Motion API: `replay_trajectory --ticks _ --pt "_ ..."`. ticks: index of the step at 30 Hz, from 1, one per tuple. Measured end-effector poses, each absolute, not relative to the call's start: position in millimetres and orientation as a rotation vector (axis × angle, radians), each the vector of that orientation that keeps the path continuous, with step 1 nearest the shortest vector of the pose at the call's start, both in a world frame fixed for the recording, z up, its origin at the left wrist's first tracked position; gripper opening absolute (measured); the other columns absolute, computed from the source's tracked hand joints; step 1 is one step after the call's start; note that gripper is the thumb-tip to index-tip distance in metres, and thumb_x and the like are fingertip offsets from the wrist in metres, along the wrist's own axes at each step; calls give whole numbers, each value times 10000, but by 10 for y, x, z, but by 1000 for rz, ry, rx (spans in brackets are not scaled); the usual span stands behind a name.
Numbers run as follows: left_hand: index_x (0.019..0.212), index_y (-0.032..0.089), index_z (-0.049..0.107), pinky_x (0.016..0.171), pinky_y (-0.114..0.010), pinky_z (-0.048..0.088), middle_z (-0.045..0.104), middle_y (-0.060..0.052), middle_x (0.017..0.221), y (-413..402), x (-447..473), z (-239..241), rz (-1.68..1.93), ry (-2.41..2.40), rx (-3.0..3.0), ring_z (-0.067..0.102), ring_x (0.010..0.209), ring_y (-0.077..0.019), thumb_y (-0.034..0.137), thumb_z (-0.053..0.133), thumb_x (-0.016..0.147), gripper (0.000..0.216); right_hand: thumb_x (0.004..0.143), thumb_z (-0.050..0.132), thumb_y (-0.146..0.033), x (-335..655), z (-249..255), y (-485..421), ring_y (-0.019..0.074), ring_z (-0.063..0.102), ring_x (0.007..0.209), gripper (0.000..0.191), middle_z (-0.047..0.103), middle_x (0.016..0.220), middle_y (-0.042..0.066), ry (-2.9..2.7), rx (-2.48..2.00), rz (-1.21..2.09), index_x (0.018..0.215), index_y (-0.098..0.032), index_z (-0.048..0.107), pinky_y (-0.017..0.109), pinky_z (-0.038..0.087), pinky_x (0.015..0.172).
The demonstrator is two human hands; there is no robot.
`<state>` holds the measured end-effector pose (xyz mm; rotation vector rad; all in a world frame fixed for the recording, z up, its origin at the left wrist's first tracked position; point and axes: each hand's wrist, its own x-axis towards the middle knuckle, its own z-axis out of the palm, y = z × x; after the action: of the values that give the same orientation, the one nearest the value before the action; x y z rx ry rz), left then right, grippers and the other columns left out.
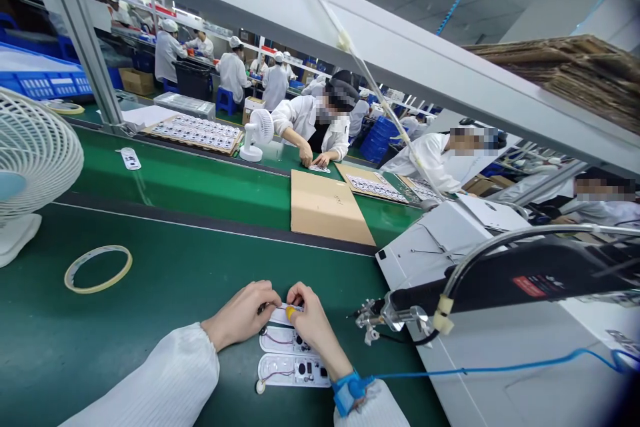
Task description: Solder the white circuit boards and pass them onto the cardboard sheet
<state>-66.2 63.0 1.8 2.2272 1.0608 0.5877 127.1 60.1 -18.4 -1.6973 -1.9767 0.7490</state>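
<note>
Slanting left hand (pixel 243 315): I see it angled rightward, fingers curled narrow at the panel (pixel 282 317).
Right hand (pixel 314 323): angled up-left, fingers bent over it; either grip, I can't tell.
Panel: on the surface (pixel 175 307), beyond two other panels (pixel 274 367).

You've three flat assemblies (pixel 280 341) stacked in a column on your bench (pixel 175 310). Your left hand (pixel 243 315) is at the farthest one's left end, your right hand (pixel 311 320) over its right part. Tape roll (pixel 95 289) to your left, large fan (pixel 40 147) left of that. Machine (pixel 480 333) on your right. Conveyor belt (pixel 200 177) behind the bench, cardboard sheet (pixel 325 207) lying over it. Co-worker (pixel 300 117) beyond, small fan (pixel 257 130) left of them.
</note>
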Motion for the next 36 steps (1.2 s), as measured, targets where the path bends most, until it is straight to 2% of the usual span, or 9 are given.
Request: replay_trajectory --ticks 4,10,13,16,19,21,24,29,36 --pt "1010 241 722 741 -295 376 548 -24 837 638 -653 6 558 1036 2288 531 823 -190 57 440 910 352 933 634 -365 1213 -159 652 171 625 832 206 644 905 20 -2015 -1754 763 911 -161 632 367 546 774" --pt "799 180 694 772 -331 359 553 -53 846 553 -579 95 543 1082 2285 515 854 -224 13 432 844 314 936 633 -350 1225 -65 643 176 634 850 196 653 913 21 -2061 -1731 809 914 -155 636 381 543 801" --pt "765 171 691 709 -302 373 586 -43 786 503 -556 145 547 1147 2163 543 769 -203 38 445 833 288 930 638 -296 1236 34 584 197 622 923 153 653 911 17 -2097 -1669 827 864 -158 638 429 502 891" --pt "870 198 728 611 -251 381 644 -7 750 489 -598 157 554 1169 2009 562 663 -161 99 455 865 290 856 676 -160 1226 134 523 219 585 983 33 649 967 13 -2146 -1591 859 875 -173 653 469 433 944" --pt "1020 219 727 593 -229 402 690 9 788 489 -667 136 587 1189 1900 578 659 -149 161 438 920 312 706 689 -17 1222 192 483 216 555 976 273 642 1007 -16 -2167 -1527 902 884 -222 659 452 379 921" --pt "1013 216 733 622 -236 412 697 1 824 480 -696 122 611 1209 1868 579 682 -151 177 440 931 307 658 686 2 1236 195 467 206 542 959 343 638 997 -35 -2154 -1505 917 888 -250 645 429 360 901" --pt "981 216 748 682 -257 415 667 -22 862 446 -695 109 628 1207 1885 578 745 -162 152 433 925 326 701 657 -21 1272 145 459 201 527 942 314 621 963 -30 -2103 -1509 914 918 -244 616 401 381 883" --pt "915 198 735 675 -283 389 519 -48 830 384 -646 87 564 1174 2177 526 804 -188 86 331 920 419 878 626 -171 1288 12 477 209 551 937 44 595 943 14 -2000 -1590 830 912 -176 599 406 449 868" --pt "916 188 699 720 -304 407 512 -56 843 305 -552 113 492 1173 2285 505 853 -210 36 334 870 398 929 616 -340 1221 -21 526 207 584 921 176 611 905 15 -1990 -1616 793 872 -174 607 433 455 899"
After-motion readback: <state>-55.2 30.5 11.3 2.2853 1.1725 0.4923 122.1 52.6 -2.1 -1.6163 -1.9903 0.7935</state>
